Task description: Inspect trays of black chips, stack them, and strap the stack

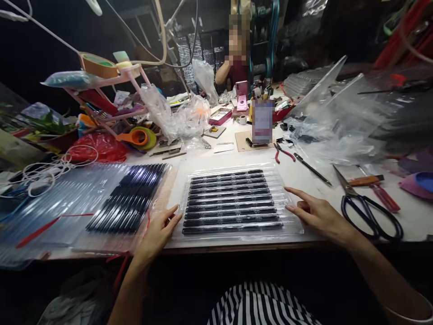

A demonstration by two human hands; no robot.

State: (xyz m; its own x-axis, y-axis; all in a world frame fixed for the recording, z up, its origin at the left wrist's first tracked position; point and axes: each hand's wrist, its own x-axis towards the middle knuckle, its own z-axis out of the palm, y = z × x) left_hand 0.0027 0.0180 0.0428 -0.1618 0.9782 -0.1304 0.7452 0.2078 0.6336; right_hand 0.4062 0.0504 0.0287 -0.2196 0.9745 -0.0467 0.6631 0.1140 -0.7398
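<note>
A clear plastic tray point(293, 222) lies flat on the table in front of me, with several slim black strips point(232, 198) in its parallel slots. My left hand point(157, 232) is at the tray's left edge, thumb and forefinger stretched toward it and apart. At the right edge, my right hand point(318, 214) reaches in with forefinger and thumb extended, the other fingers curled. Their tips touch or nearly touch the rim. Left of my left hand, a second clear tray point(84, 239) holds more black strips point(126, 198).
Scissors point(358, 203), a black pen point(313, 169) and red-handled pliers point(284, 153) lie to the right. Behind the tray stands a blurred phone point(263, 122). Plastic bags point(189, 117), a pink rack point(104, 83) and a tape dispenser point(137, 136) crowd the back left. A person point(237, 67) sits opposite.
</note>
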